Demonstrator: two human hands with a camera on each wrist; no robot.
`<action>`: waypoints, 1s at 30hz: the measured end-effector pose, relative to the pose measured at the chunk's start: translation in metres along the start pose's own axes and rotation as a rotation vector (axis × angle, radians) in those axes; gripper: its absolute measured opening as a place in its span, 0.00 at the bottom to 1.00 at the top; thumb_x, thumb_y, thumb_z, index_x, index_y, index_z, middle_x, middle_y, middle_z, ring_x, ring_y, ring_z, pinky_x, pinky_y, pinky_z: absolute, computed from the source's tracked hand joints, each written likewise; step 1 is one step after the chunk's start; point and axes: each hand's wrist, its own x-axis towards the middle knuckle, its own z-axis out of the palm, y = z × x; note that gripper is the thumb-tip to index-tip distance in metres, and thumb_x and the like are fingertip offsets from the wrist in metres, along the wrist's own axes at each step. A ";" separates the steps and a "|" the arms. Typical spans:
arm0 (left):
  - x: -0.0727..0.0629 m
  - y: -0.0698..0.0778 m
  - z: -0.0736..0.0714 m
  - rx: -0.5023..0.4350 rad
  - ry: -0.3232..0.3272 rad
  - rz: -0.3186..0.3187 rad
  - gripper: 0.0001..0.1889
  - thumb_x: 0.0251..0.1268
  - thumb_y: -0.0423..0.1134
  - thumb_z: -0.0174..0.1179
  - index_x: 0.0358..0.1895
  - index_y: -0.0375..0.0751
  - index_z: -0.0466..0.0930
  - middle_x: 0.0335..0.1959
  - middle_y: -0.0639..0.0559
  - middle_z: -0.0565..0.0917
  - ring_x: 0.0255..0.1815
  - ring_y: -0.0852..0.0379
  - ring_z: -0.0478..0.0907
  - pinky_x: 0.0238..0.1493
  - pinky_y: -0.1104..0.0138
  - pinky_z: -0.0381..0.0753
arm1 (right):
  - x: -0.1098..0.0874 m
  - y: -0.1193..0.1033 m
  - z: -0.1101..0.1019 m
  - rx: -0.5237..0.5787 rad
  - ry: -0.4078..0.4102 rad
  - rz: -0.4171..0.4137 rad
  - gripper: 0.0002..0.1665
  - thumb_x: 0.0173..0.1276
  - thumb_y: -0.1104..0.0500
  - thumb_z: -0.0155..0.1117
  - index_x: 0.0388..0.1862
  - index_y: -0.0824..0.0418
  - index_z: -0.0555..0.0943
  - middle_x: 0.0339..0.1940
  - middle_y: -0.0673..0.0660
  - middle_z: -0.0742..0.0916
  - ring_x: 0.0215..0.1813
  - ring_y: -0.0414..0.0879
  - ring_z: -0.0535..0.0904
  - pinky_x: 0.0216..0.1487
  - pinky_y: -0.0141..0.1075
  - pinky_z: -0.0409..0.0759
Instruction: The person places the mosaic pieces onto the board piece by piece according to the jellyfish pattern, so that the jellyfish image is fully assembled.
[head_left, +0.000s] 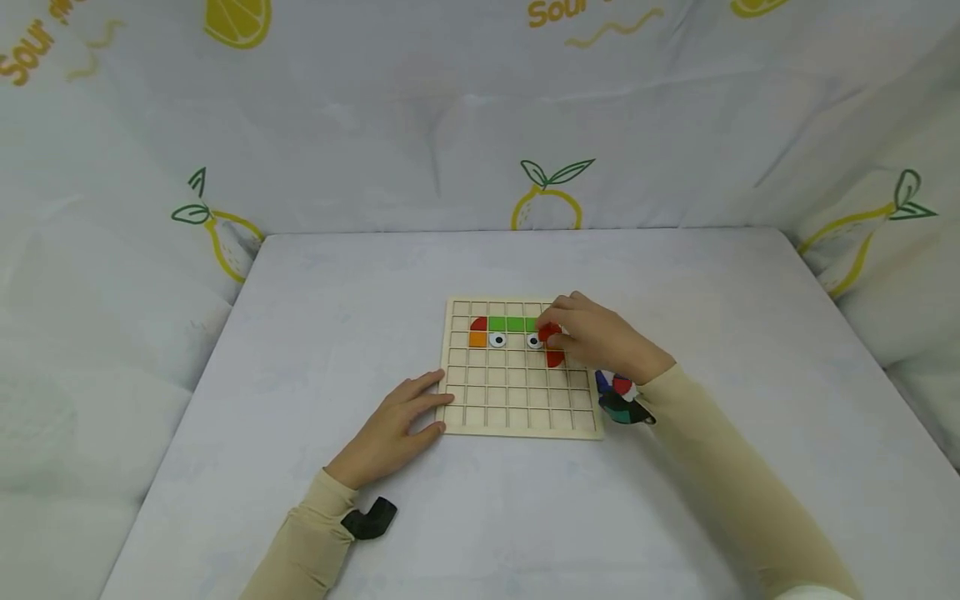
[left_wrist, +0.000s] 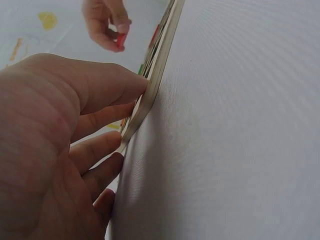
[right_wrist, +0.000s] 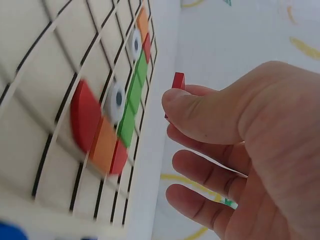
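A square wooden grid board (head_left: 517, 400) lies on the table. Near its far side sit a red quarter-round tile (head_left: 479, 323), an orange square tile (head_left: 477, 339), several green square tiles (head_left: 512, 324) and two eye tiles (head_left: 497, 340). Further right are another orange tile (right_wrist: 103, 145) and a red rounded tile (right_wrist: 86, 117). My right hand (head_left: 603, 337) pinches a small red tile (right_wrist: 178, 81) between thumb and forefinger, above the board's far right part. My left hand (head_left: 393, 433) rests at the board's left edge, fingers spread, thumb touching the rim.
Beside the board's right edge, partly hidden by my right forearm, is a cluster of coloured pieces (head_left: 622, 390). A black wrist device (head_left: 370, 518) sits on my left sleeve. A white cloth with lemon prints (head_left: 420, 125) hangs behind the table.
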 end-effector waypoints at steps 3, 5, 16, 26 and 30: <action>0.001 0.001 -0.001 0.005 -0.006 -0.006 0.22 0.68 0.38 0.65 0.64 0.44 0.80 0.79 0.49 0.65 0.81 0.44 0.60 0.83 0.46 0.54 | 0.009 -0.011 0.005 -0.009 0.015 -0.086 0.13 0.68 0.63 0.69 0.51 0.57 0.85 0.49 0.51 0.85 0.50 0.48 0.74 0.50 0.40 0.82; 0.001 0.001 -0.001 0.012 -0.010 -0.009 0.22 0.69 0.39 0.65 0.65 0.44 0.80 0.79 0.49 0.65 0.81 0.44 0.60 0.83 0.46 0.55 | 0.015 -0.018 0.009 -0.018 0.024 -0.139 0.14 0.67 0.64 0.70 0.51 0.57 0.86 0.48 0.51 0.85 0.49 0.48 0.75 0.49 0.40 0.82; 0.001 -0.002 -0.002 0.021 -0.002 0.016 0.21 0.69 0.39 0.65 0.64 0.45 0.81 0.78 0.49 0.67 0.80 0.45 0.62 0.82 0.46 0.57 | 0.044 -0.046 0.027 -0.117 -0.027 -0.252 0.14 0.68 0.66 0.69 0.51 0.55 0.85 0.48 0.50 0.86 0.52 0.49 0.76 0.59 0.41 0.81; 0.001 -0.003 -0.002 0.033 0.012 0.047 0.20 0.68 0.38 0.65 0.63 0.44 0.81 0.78 0.47 0.67 0.79 0.44 0.63 0.82 0.46 0.57 | 0.054 -0.055 0.042 -0.224 -0.066 -0.311 0.17 0.66 0.68 0.69 0.49 0.49 0.84 0.50 0.45 0.87 0.50 0.46 0.74 0.54 0.39 0.81; 0.000 -0.003 -0.003 0.039 0.014 0.053 0.20 0.69 0.39 0.65 0.63 0.44 0.81 0.78 0.46 0.67 0.79 0.44 0.63 0.82 0.47 0.57 | 0.055 -0.059 0.045 -0.264 -0.089 -0.317 0.20 0.63 0.68 0.71 0.50 0.48 0.84 0.53 0.46 0.87 0.52 0.46 0.74 0.58 0.41 0.82</action>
